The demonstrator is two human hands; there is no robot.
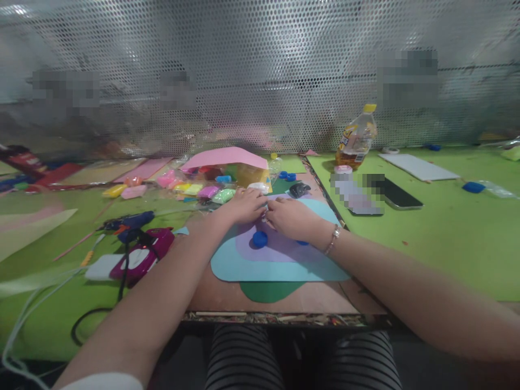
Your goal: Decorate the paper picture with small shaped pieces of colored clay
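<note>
Craft wkshp, glue gun (pixel 138 220), lt-blue ppr (pixel 280 272)

A gray metal wall (pixel 252 59) full of tiny round holes stands behind the table (pixel 442 244). It shines where light hits it. The table is bright green, with a brown part (pixel 217 297) in the middle and a chipped front edge (pixel 284 320).

From the person's head, the single view faced forward and down, near to the tabletop (pixel 442 238) crossing mid-frame.
</note>
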